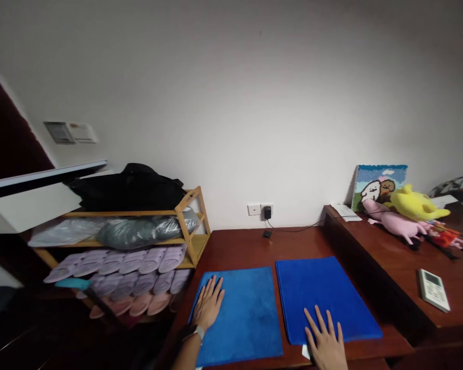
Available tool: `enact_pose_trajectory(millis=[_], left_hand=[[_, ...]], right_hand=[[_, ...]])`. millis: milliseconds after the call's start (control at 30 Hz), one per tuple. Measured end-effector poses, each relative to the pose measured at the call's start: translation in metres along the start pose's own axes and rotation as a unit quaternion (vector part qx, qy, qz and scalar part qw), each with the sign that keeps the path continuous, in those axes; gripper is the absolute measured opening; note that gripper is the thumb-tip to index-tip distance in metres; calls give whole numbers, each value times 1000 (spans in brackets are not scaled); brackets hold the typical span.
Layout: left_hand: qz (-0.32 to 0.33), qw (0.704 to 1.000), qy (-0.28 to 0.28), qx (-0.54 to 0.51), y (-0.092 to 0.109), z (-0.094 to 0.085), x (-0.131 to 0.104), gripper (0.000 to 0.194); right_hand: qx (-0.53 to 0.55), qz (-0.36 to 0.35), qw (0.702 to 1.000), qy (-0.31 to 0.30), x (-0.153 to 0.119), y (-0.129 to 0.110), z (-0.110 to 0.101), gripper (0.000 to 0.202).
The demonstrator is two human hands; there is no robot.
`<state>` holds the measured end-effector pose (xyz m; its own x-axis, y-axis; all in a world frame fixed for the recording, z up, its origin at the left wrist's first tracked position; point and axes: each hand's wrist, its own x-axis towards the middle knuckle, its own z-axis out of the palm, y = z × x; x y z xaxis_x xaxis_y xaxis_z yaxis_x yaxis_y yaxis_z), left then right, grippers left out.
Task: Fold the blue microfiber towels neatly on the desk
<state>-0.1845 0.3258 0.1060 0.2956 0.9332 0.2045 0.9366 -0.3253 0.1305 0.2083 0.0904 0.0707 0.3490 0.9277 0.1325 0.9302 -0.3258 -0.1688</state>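
Two blue cloths lie flat, side by side, on a reddish-brown wooden table (239, 246). The lighter blue cloth (250, 313) is on the left, and my left hand (208, 306) rests on its left part with the fingers stretched out. A watch (198, 331) is on that wrist. To the right is the darker blue cloth (320, 288), which looks folded in layers. My right hand (326, 339) lies over its near edge, fingers spread. A small white tag (305, 351) sticks out beside the right hand.
A wooden rack (195, 246) at left holds a black bag (131, 190), plastic-wrapped items and rows of slippers (150, 259). On the raised surface at right are plush toys (395, 226), a picture (381, 185) and a remote control (434, 289). A charger (267, 211) plugs into the wall.
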Motion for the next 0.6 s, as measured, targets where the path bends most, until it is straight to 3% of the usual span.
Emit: enact_pose_trajectory(millis=[100, 233, 300, 367, 467, 600], left_hand=[[38, 999, 20, -15, 1, -13, -30, 56], [74, 997, 21, -24, -20, -22, -101, 53], [80, 996, 6, -27, -33, -24, -138, 54], [89, 995, -12, -33, -42, -27, -168, 58], [100, 994, -17, -34, -48, -31, -190, 65], [96, 995, 15, -22, -52, -37, -197, 55]], right_hand=[[-4, -5, 1000, 1, -20, 1, -5, 57], [-4, 2, 1000, 7, -26, -15, -23, 60], [25, -53, 998, 32, -30, -38, -32, 58], [69, -153, 985, 46, -36, -67, -35, 56], [104, -268, 958, 20, -49, -108, -25, 59], [89, -276, 957, 28, -62, -129, 3, 54]])
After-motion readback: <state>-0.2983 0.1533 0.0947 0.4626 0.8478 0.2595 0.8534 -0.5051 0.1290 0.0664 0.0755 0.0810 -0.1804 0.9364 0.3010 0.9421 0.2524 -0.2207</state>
